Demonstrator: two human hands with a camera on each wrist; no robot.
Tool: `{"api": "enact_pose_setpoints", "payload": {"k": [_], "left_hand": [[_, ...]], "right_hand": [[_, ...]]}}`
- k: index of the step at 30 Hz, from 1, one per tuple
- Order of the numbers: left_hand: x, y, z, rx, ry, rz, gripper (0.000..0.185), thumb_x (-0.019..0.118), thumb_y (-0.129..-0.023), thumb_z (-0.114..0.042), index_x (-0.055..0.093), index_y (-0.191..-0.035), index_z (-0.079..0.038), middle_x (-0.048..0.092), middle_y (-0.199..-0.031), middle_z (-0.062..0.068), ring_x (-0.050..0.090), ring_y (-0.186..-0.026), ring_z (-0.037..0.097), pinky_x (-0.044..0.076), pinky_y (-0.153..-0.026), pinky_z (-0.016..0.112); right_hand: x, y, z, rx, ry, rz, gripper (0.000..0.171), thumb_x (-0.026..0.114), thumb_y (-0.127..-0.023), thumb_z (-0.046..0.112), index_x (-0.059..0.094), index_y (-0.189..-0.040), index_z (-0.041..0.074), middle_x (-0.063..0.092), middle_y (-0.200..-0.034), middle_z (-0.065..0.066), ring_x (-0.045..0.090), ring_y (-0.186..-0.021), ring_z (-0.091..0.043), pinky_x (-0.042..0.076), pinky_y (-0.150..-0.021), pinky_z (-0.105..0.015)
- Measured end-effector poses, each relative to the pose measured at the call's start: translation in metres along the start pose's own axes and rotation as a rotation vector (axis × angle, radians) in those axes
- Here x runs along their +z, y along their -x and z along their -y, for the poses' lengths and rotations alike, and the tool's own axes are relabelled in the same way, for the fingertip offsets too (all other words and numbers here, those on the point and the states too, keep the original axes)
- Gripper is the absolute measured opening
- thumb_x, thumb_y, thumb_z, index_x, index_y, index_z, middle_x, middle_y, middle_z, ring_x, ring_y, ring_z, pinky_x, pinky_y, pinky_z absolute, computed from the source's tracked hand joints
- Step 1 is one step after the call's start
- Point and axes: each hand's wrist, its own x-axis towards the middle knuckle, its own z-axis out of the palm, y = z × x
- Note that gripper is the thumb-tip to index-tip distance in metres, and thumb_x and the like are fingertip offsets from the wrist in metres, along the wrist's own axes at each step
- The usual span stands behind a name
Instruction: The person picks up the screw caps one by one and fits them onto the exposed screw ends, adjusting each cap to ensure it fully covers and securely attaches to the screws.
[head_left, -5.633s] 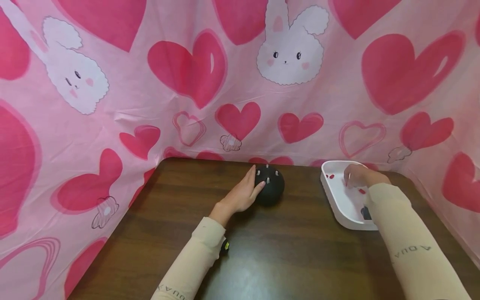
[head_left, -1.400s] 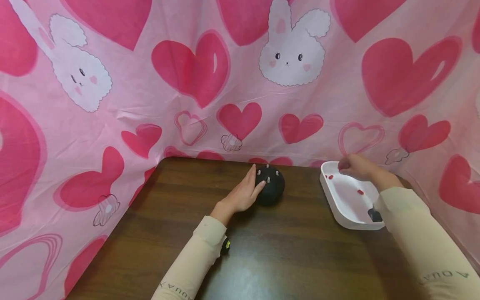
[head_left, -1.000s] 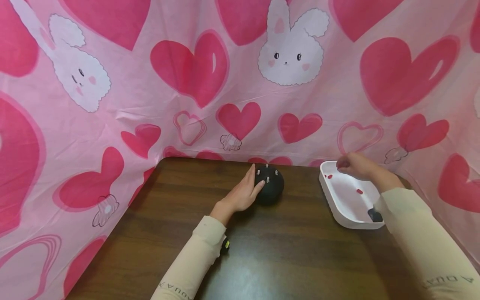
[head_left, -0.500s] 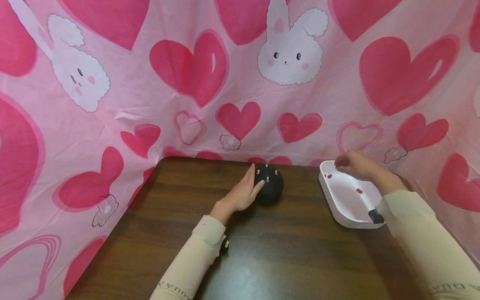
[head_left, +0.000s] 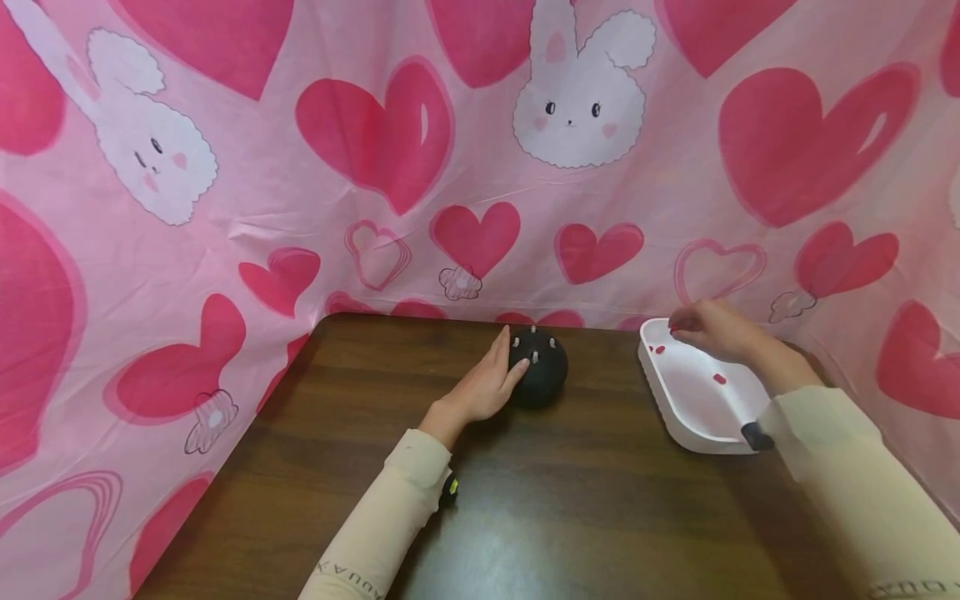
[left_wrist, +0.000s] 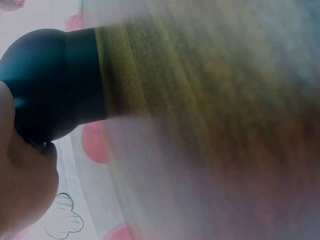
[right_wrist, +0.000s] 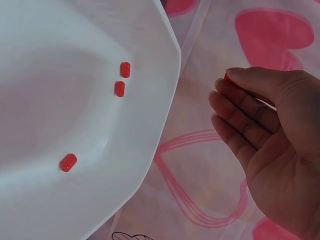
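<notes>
On the far middle of the table stands a black domed object (head_left: 542, 379) with several small metallic pegs on its top. In the left wrist view, the dome (left_wrist: 40, 85) has a cylindrical base. My left hand (head_left: 480, 390) touches its left side with straight fingers, the thumb lying across its front. Above the far end of the white tray (head_left: 663, 410), my right hand (head_left: 716, 331) pinches a small glossy red oblong piece (right_wrist: 228, 78) between thumb and index finger; the fingertips cover most of it. Similar red pieces (right_wrist: 68, 162) lie in the tray.
The brown wooden table (head_left: 360, 400) meets a pink cloth backdrop (head_left: 480, 183) printed with hearts and rabbits along its far edge. A black device (head_left: 449, 490) sits at the left wrist, another (head_left: 756, 436) at the right, over the tray's near corner.
Compared with 5.6 seconds ago, my right hand has risen from inside the tray to above its far end. Over the last second it drifts up slightly. My left hand stays on the dome.
</notes>
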Motion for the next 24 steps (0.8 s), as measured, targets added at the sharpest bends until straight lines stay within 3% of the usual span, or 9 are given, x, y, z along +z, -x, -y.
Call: {"api": "enact_pose_setpoints", "payload": {"k": [24], "left_hand": [[0.000, 0.001, -0.001, -0.010, 0.012, 0.002, 0.082, 0.034, -0.108, -0.053, -0.003, -0.164, -0.005, 0.001, -0.173, 0.010, 0.009, -0.158, 0.021, 0.014, -0.126, 0.036]], "right_hand": [[-0.003, 0.002, 0.020, -0.040, 0.011, -0.041, 0.019, 0.073, -0.091, 0.001, 0.073, -0.108, -0.007, 0.075, -0.100, -0.018, 0.072, -0.094, -0.037, 0.056, -0.088, -0.057]]}}
